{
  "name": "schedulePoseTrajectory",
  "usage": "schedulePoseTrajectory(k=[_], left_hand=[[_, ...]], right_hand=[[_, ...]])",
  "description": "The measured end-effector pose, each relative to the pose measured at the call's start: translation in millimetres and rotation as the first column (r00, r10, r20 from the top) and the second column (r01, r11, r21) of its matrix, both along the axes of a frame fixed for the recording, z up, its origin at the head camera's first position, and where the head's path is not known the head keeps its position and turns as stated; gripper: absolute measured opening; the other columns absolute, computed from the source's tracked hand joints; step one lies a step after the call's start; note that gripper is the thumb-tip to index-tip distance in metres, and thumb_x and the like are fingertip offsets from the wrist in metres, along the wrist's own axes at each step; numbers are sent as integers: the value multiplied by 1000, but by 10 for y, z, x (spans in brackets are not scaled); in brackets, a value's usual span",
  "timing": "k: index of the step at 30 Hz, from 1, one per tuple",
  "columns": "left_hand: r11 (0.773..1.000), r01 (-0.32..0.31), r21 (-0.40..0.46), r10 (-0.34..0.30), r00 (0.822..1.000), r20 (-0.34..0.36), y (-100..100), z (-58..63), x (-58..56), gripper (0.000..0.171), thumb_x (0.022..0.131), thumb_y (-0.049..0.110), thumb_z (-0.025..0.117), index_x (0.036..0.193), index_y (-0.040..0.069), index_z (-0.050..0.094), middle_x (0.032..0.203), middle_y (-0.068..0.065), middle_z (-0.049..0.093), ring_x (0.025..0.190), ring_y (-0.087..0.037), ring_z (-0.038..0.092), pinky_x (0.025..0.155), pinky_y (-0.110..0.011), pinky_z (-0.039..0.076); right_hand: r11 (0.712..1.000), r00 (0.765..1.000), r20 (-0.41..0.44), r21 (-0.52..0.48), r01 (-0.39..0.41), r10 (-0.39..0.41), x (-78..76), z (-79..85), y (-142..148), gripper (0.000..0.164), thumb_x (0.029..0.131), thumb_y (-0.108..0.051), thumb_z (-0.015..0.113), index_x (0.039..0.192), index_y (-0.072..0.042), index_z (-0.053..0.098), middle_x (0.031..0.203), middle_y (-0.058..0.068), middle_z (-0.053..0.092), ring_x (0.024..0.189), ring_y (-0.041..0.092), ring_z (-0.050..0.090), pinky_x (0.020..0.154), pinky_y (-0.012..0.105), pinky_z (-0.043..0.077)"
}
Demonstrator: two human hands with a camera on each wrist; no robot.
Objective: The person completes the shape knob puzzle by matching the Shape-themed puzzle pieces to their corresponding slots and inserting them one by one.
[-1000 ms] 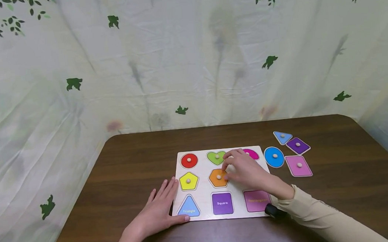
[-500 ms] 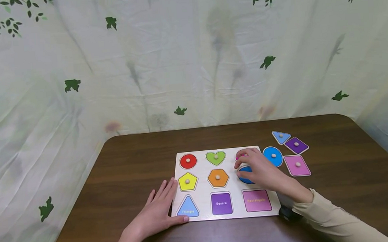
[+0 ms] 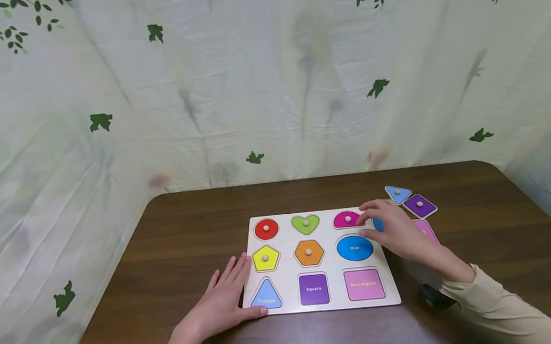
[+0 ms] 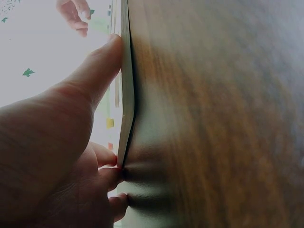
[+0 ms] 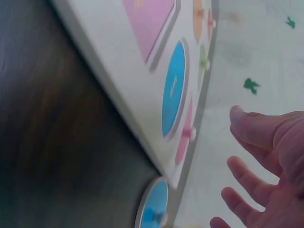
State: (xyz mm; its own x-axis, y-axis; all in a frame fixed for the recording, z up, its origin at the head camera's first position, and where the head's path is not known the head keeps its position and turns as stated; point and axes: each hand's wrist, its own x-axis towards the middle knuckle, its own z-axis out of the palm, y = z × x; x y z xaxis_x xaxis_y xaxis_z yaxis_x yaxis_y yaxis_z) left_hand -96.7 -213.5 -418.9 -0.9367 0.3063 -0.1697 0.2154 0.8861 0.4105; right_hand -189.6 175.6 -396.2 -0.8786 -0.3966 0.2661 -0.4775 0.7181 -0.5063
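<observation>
Puzzle board [image 3: 288, 276] lay at the head view's lower centre, the left hand [image 3: 223, 297] straight-fingered along its left edge. Near the blue piece [image 3: 378, 224], the right hand [image 3: 395, 229] was empty, fingers parted; pinching the knob [image 5: 164, 219] squarely seemed best.

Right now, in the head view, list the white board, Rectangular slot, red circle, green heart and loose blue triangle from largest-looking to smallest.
1. White board
2. Rectangular slot
3. Red circle and green heart: too alike to rank
4. Loose blue triangle, though it lies farther away
</observation>
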Motion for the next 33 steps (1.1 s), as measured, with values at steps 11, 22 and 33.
schedulePoseTrajectory(k=[11,22,33], left_hand=[[1000,2,7,-2,1000,2,3,7,11,113,75,68,71,157,7,23,163,-7,17,149,-33,9,114,-63,8],[1000,5,18,-5,1000,2,5,11,18,113,75,68,71,156,6,23,163,-8,17,149,-33,9,113,-63,8],[1000,-4,8,4,1000,17,5,5,14,112,75,67,72,157,8,23,163,-7,17,149,-32,9,114,-63,8]], right_hand=[[1000,1000,-16,7,26,-26,-133,-56,409,17,80,-8,81,96,-10,74,121,18,61,117,44,45,91,60,44],[997,1000,-11,72,9,-9,-300,-166,616,18,81,-8,80,98,-10,76,124,23,59,119,52,41,94,67,36],[997,999,-39,74,-25,28,-344,-236,658,17,80,-1,78,96,-6,76,119,27,60,115,49,47,94,60,33]])
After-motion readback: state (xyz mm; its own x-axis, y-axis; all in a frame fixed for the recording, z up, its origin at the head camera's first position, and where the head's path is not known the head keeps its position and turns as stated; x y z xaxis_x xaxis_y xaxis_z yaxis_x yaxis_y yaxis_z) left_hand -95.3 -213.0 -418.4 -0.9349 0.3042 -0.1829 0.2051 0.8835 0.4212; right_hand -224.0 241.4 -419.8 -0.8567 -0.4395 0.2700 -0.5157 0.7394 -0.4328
